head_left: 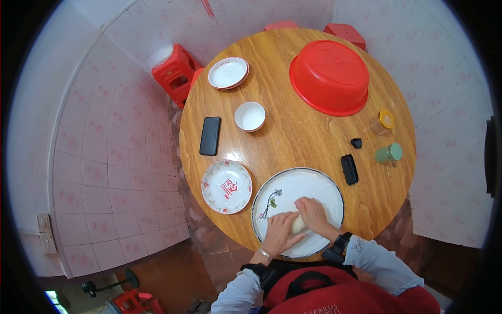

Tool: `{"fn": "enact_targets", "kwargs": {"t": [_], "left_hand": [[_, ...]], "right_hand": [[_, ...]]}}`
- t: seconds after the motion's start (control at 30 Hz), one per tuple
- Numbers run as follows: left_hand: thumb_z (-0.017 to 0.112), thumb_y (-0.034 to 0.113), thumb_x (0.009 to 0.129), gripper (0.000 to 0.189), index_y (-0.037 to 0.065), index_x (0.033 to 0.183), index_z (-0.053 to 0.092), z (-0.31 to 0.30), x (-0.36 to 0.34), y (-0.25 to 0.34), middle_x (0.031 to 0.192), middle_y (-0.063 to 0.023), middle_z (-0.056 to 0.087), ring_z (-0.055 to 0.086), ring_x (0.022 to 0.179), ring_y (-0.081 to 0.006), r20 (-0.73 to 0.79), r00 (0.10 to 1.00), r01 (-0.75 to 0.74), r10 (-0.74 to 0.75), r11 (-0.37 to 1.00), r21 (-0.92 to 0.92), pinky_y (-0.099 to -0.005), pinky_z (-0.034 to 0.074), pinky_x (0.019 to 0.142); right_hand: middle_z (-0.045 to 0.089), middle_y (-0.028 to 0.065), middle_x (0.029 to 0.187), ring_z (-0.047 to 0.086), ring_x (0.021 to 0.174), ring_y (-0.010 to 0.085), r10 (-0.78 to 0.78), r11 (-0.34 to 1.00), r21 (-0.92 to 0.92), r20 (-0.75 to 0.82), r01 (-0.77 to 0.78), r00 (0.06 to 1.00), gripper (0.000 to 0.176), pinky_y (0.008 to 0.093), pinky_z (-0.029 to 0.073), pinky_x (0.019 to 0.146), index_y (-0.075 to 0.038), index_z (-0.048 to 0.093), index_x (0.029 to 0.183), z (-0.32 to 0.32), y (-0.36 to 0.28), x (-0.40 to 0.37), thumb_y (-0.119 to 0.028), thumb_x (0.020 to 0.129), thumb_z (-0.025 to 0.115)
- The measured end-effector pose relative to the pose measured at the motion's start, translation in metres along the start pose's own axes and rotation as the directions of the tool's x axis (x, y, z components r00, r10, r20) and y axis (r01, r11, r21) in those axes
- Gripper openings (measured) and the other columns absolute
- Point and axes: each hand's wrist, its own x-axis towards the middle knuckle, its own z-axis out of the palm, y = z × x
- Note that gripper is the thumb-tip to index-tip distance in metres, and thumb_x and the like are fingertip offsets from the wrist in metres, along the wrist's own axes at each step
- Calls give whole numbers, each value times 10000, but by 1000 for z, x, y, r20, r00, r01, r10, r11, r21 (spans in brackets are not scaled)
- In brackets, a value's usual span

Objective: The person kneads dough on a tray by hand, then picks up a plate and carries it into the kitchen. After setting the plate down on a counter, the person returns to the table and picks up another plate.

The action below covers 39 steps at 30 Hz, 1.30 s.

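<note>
A large white round tray [325,194] with a dark rim and a painted plant lies at the near edge of the wooden table. On it is a pale, smooth lump [298,225], perhaps dough, partly covered by both hands. My left hand [281,230] rests against the lump's left side, its fingers wrapped toward it. My right hand [312,213] is pressed on the lump's upper right side, fingers curved over it. The fingertips of the two hands nearly meet above the lump.
Around the tray on the table [282,141] are a patterned dish [227,187], a phone [210,136], a white bowl [250,116], stacked plates [228,73], an upturned red basin [332,73], a black case [349,169], a yellow-lidded jar [385,120] and a green-lidded jar [388,153].
</note>
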Motion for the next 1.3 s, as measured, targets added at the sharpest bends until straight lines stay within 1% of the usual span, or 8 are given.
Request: {"fn": "enact_targets", "kwargs": {"t": [0.07,0.17,0.27,0.47,0.93,1.1,1.17,1.3], "left_hand": [[767,377,755,684,57,1299,503,9,-18,-7,1225,-141,528,480,1141,-328,44,998,53,-51,998,-34,-442,356,956],[761,385,758,694,49,1306,498,17,-32,-1,1233,-146,519,477,1151,-336,-59,984,175,-171,981,78,-448,368,954],[757,370,761,685,43,1305,499,32,-44,-6,1248,-148,506,474,1151,-338,27,989,148,-149,989,13,-454,367,959],[764,299,749,640,40,1279,517,43,-31,-21,1246,-166,511,478,1139,-349,-18,979,205,-204,976,72,-469,378,946],[695,290,813,389,145,1163,605,31,52,-75,1105,-86,565,510,1041,-299,-34,948,315,-316,919,235,-431,355,831],[684,339,832,359,160,1140,634,32,45,-76,1108,-74,577,507,1053,-289,-73,948,317,-308,927,200,-456,364,856],[683,365,834,455,130,1214,596,28,31,-65,1179,-96,569,498,1101,-300,68,946,311,-317,947,78,-474,364,910],[690,402,826,585,90,1295,535,19,-10,-25,1284,-122,530,468,1197,-313,76,975,211,-207,976,-47,-496,335,994]], "right_hand": [[674,81,948,609,951,288,-79,995,-71,-38,76,996,232,433,436,846,-81,652,992,-3,-7,-22,-275,931,539],[605,73,1066,568,906,263,-533,773,-436,-52,461,844,280,440,415,850,-72,627,1079,-15,-16,-41,-156,813,649],[604,74,1038,566,893,249,-639,727,-342,-21,595,769,303,425,411,827,-63,628,1094,-4,2,-44,-134,800,643],[603,50,1044,572,895,207,-567,777,-387,-88,497,819,317,369,410,817,-89,627,1119,6,5,-22,-175,815,600],[629,66,893,573,874,261,-246,962,-189,-293,196,924,104,410,396,770,-77,612,947,27,0,72,-165,896,596],[645,108,817,605,798,281,-173,968,-202,-102,150,980,159,408,434,737,-77,629,884,20,2,65,-215,930,566],[656,129,833,625,807,305,8,995,95,-53,-3,999,197,430,468,734,-65,641,886,20,9,55,-225,947,544],[655,125,860,628,843,313,-157,982,100,-58,162,986,160,441,484,745,-65,652,921,-4,-5,-2,-203,920,571]]}}
